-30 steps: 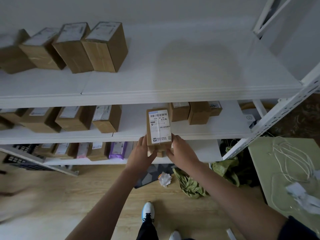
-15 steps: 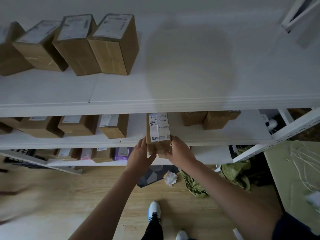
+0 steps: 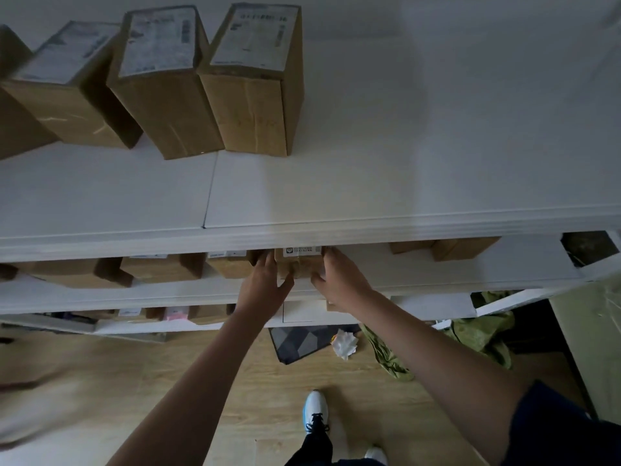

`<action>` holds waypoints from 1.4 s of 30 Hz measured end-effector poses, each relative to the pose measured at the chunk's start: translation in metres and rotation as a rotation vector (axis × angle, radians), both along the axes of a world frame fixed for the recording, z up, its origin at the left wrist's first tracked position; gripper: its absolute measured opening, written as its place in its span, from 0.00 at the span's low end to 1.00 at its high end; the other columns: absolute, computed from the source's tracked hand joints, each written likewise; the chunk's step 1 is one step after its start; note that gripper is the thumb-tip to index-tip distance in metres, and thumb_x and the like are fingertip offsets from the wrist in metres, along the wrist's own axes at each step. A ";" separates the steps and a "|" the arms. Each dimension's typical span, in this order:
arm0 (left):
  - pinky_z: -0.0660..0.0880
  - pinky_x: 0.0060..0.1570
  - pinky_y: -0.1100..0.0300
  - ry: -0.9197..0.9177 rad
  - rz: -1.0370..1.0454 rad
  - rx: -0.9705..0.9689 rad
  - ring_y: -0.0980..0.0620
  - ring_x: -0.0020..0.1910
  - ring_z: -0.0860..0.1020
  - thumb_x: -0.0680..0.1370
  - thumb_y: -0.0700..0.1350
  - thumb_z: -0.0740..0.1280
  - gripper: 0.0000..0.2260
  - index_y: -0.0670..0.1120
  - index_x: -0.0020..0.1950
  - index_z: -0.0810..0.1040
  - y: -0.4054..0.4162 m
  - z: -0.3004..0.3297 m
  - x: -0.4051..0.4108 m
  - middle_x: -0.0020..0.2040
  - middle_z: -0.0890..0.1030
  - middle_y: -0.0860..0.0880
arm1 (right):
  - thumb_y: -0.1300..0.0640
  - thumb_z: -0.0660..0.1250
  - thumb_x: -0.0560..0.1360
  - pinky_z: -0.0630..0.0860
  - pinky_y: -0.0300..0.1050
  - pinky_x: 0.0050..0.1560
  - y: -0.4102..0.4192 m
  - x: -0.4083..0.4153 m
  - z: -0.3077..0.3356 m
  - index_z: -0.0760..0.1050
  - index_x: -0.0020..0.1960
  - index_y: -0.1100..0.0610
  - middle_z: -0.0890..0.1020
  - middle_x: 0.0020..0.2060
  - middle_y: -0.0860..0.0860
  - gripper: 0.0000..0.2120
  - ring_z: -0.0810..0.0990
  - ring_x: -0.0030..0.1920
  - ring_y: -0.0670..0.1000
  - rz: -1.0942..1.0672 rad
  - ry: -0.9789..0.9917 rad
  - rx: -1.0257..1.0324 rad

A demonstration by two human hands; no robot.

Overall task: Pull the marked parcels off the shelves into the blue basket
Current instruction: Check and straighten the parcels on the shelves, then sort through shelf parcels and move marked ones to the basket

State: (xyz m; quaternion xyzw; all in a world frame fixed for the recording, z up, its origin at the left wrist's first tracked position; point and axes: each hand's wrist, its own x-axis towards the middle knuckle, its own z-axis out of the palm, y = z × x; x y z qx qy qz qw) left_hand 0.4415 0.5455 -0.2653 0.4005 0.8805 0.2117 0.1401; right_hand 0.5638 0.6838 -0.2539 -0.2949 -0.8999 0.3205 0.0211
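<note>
On the middle shelf (image 3: 470, 274) of smooth white board, a rectangular brown cardboard parcel (image 3: 297, 265) with a white printed label sits clasped between the left hand (image 3: 265, 287) and right hand (image 3: 339, 280), fingers curled round its sides. Above, the top shelf (image 3: 369, 183) carries four taped, labelled cartons (image 3: 255, 89) standing side by side.

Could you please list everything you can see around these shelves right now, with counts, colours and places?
top-shelf boxes: at least four, brown with white labels, top shelf, left.
held box: one, brown, white label, middle shelf, between both hands.
middle-shelf boxes: several, brown, left and right of the held box.
bottom-shelf parcels: several, brown, one pink; count unclear.
shelves: three tiers, white.
crumpled paper: one, white, floor.
green cloth: floor, right.
mat: one, grey patterned, floor.
shoes: two, white.
left hand: grips the box's left side.
right hand: grips its right side.
</note>
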 end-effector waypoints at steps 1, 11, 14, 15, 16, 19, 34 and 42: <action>0.80 0.52 0.49 0.007 0.001 -0.018 0.44 0.60 0.78 0.79 0.54 0.67 0.26 0.45 0.73 0.66 0.000 0.001 -0.006 0.66 0.75 0.45 | 0.55 0.69 0.76 0.77 0.46 0.51 0.000 -0.005 0.000 0.72 0.64 0.62 0.78 0.53 0.55 0.19 0.79 0.52 0.55 0.009 -0.020 0.012; 0.77 0.57 0.50 0.045 -0.015 -0.174 0.44 0.61 0.78 0.81 0.51 0.64 0.22 0.45 0.73 0.67 -0.032 0.002 0.005 0.66 0.76 0.45 | 0.52 0.62 0.81 0.74 0.50 0.61 -0.001 0.031 0.005 0.59 0.78 0.61 0.72 0.68 0.58 0.29 0.74 0.64 0.58 0.144 -0.116 0.031; 0.76 0.61 0.50 0.041 0.009 -0.213 0.45 0.64 0.76 0.81 0.51 0.63 0.22 0.45 0.73 0.69 -0.042 0.002 0.038 0.67 0.76 0.45 | 0.52 0.62 0.81 0.71 0.46 0.60 -0.002 0.070 0.007 0.57 0.79 0.60 0.72 0.67 0.57 0.30 0.73 0.64 0.56 0.145 -0.110 0.033; 0.76 0.60 0.50 0.035 0.013 -0.214 0.45 0.63 0.76 0.81 0.51 0.63 0.21 0.45 0.72 0.70 -0.043 0.002 0.051 0.67 0.76 0.46 | 0.52 0.62 0.81 0.71 0.46 0.60 -0.001 0.084 0.009 0.58 0.79 0.60 0.73 0.67 0.57 0.30 0.73 0.64 0.56 0.138 -0.104 0.034; 0.77 0.59 0.50 0.034 0.006 -0.212 0.45 0.63 0.77 0.81 0.50 0.63 0.20 0.45 0.71 0.71 -0.042 0.002 0.066 0.66 0.76 0.46 | 0.52 0.62 0.81 0.71 0.46 0.61 0.001 0.099 0.011 0.59 0.78 0.60 0.73 0.67 0.56 0.29 0.74 0.65 0.55 0.133 -0.099 0.038; 0.76 0.56 0.51 0.036 -0.039 -0.221 0.45 0.62 0.77 0.81 0.50 0.62 0.18 0.45 0.69 0.71 -0.033 0.003 0.110 0.64 0.76 0.46 | 0.52 0.63 0.81 0.74 0.48 0.61 0.011 0.145 0.017 0.64 0.76 0.60 0.75 0.65 0.55 0.26 0.75 0.63 0.55 0.101 -0.098 0.064; 0.74 0.64 0.49 0.080 -0.169 -0.191 0.47 0.67 0.73 0.80 0.55 0.63 0.24 0.48 0.74 0.67 0.078 0.021 0.196 0.71 0.71 0.48 | 0.50 0.65 0.80 0.75 0.50 0.62 0.092 0.213 0.021 0.62 0.77 0.59 0.73 0.68 0.56 0.30 0.75 0.66 0.57 -0.033 -0.144 0.038; 0.72 0.64 0.48 0.051 -0.189 -0.220 0.45 0.71 0.69 0.78 0.57 0.66 0.31 0.47 0.78 0.61 0.142 0.015 0.139 0.75 0.68 0.47 | 0.51 0.66 0.79 0.76 0.48 0.50 0.141 0.178 0.012 0.59 0.77 0.61 0.76 0.64 0.58 0.32 0.78 0.59 0.58 -0.178 -0.156 0.021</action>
